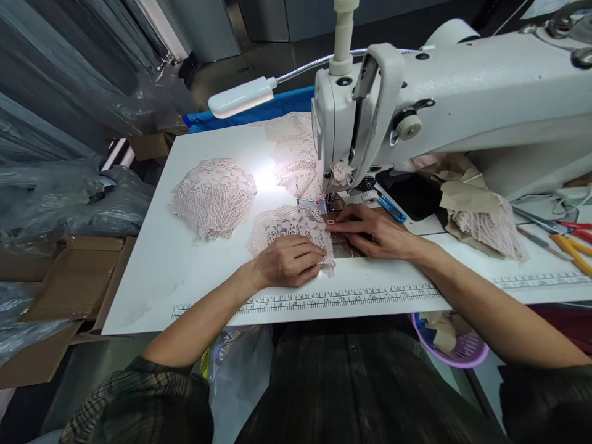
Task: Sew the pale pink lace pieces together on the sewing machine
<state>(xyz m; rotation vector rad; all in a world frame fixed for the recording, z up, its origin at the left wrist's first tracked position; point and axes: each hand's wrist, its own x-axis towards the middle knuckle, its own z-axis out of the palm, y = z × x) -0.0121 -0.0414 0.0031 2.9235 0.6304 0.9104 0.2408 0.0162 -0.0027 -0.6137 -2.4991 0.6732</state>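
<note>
A pale pink lace piece (296, 225) lies flat on the sewing table, its right edge close to the presser foot (333, 202). My left hand (291, 260) is closed on the near part of the lace, fingers bent and together. To the right of the needle area, my right hand (370, 231) has its fingertips at the lace's right edge, over a brown plate (345, 248). Its thumb and fingers close on that edge. The white sewing machine (340, 123) stands over the work. More lace (296, 176) lies behind the foot.
A gathered lace heap (213, 197) sits at the left under a lit lamp (241, 97). Blue thread snips (391, 208), a black phone-like slab (409, 194), lace with brown paper (485, 216) and orange-handled scissors (571, 246) lie right. A purple basket (476, 354) stands below.
</note>
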